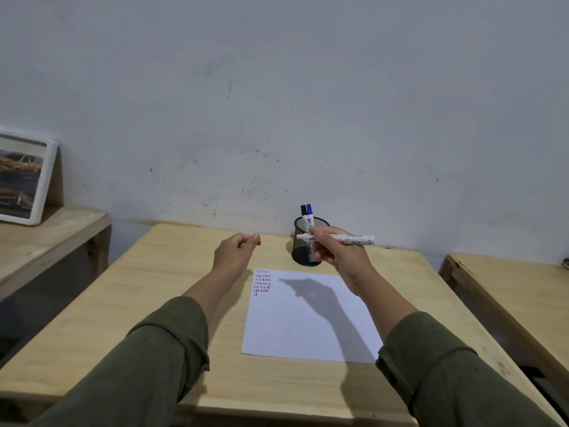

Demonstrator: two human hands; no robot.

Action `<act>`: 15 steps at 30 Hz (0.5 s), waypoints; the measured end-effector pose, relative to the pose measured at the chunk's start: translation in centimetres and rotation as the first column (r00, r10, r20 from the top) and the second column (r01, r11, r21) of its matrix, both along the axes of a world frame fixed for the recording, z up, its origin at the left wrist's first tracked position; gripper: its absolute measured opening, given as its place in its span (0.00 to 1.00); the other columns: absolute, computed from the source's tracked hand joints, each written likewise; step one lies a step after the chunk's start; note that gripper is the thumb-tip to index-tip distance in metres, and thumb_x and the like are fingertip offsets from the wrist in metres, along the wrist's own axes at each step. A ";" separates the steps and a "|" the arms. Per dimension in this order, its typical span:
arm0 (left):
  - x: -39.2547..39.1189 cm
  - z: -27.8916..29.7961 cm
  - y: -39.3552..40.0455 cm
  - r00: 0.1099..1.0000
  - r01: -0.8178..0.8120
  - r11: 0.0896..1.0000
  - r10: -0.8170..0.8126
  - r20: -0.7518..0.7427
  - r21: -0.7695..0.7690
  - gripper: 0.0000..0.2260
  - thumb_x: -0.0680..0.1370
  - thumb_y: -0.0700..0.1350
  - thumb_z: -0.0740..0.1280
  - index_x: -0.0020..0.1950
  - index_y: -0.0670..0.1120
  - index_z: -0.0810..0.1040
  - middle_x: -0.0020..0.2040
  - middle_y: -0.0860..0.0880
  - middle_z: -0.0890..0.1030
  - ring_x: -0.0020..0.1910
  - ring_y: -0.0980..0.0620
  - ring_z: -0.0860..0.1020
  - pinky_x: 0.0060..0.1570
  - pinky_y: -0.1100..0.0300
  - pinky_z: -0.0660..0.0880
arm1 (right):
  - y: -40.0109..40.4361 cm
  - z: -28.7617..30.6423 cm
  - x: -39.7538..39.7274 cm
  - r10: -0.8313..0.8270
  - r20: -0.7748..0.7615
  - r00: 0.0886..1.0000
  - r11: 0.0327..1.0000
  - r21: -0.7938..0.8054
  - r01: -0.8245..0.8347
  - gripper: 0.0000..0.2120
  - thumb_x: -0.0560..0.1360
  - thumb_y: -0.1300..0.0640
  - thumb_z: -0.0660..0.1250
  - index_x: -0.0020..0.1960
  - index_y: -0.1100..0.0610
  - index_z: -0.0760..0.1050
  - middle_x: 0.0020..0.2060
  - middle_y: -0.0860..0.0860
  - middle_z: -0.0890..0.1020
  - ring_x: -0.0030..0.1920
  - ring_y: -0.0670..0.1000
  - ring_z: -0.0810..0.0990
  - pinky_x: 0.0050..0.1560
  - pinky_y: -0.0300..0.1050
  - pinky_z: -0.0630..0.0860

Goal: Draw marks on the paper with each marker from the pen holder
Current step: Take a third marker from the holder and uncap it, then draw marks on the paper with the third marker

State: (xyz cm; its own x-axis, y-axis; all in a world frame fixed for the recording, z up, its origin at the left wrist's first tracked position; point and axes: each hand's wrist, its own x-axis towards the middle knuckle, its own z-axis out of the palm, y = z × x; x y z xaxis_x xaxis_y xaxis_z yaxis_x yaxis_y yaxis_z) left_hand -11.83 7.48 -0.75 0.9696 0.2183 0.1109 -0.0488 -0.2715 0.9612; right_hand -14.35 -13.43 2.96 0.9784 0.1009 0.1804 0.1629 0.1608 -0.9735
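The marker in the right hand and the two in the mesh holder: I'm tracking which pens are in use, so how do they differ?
The held marker lies roughly level in the right hand; the two markers in the holder stand upright in the pen holder. The held one looks uncapped, and the left hand pinches something small and red; the two standing ones wear black and blue caps. All have white barrels.

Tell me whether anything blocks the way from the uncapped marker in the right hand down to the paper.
Nothing visible does. The right hand holds the white-barrelled marker above the white paper sheet; only the hand's shadow lies there, and the black mesh pen holder stands beyond the sheet.
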 end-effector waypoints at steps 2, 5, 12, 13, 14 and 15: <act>-0.5 -0.8 0.4 0.998 -0.058 0.994 0.060 -0.019 0.095 0.09 0.76 0.51 0.65 0.44 0.47 0.80 0.36 0.53 0.76 0.37 0.54 0.72 0.36 0.61 0.69 | 0.6 -1.0 -0.4 0.001 -0.013 1.000 1.000 -0.003 -0.001 0.05 0.75 0.63 0.67 0.49 0.61 0.81 0.34 0.55 0.79 0.33 0.50 0.75 0.39 0.39 0.77; -1.5 -2.5 0.5 0.997 -0.068 0.991 0.073 -0.035 0.119 0.04 0.74 0.43 0.68 0.45 0.43 0.80 0.36 0.50 0.75 0.34 0.56 0.72 0.27 0.74 0.68 | 1.5 -2.6 -0.9 0.017 -0.040 0.999 0.999 -0.044 -0.019 0.06 0.75 0.64 0.66 0.49 0.59 0.81 0.38 0.58 0.79 0.34 0.50 0.76 0.40 0.39 0.78; -2.3 -6.1 1.1 0.997 0.019 0.922 0.013 -0.080 0.387 0.04 0.72 0.45 0.70 0.43 0.45 0.82 0.36 0.50 0.78 0.40 0.52 0.76 0.41 0.64 0.67 | 3.4 -5.9 -1.3 0.010 -0.114 0.993 0.991 -0.132 -0.025 0.07 0.75 0.63 0.67 0.49 0.54 0.82 0.35 0.55 0.79 0.34 0.49 0.76 0.41 0.38 0.78; -2.4 -6.3 1.2 0.997 0.018 0.915 0.012 -0.071 0.402 0.05 0.71 0.46 0.70 0.43 0.46 0.82 0.35 0.51 0.78 0.40 0.52 0.75 0.41 0.63 0.67 | 3.6 -6.2 -1.4 0.008 -0.126 0.992 0.990 -0.139 -0.026 0.07 0.75 0.63 0.67 0.48 0.53 0.82 0.35 0.55 0.79 0.33 0.49 0.76 0.42 0.39 0.78; -2.4 -6.5 1.3 0.998 0.016 0.909 0.010 -0.058 0.416 0.05 0.71 0.47 0.70 0.44 0.46 0.82 0.35 0.50 0.79 0.40 0.51 0.76 0.41 0.62 0.68 | 3.7 -6.5 -1.3 0.007 -0.137 0.991 0.990 -0.139 -0.026 0.07 0.75 0.63 0.68 0.48 0.53 0.82 0.35 0.54 0.79 0.33 0.50 0.76 0.42 0.40 0.78; -2.5 -6.7 1.3 0.999 0.012 0.903 0.006 -0.040 0.429 0.06 0.71 0.47 0.70 0.44 0.46 0.82 0.36 0.49 0.80 0.40 0.50 0.76 0.42 0.61 0.69 | 3.9 -6.7 -1.3 0.008 -0.148 0.989 0.990 -0.135 -0.028 0.07 0.75 0.63 0.68 0.47 0.53 0.83 0.35 0.55 0.79 0.33 0.50 0.76 0.42 0.40 0.78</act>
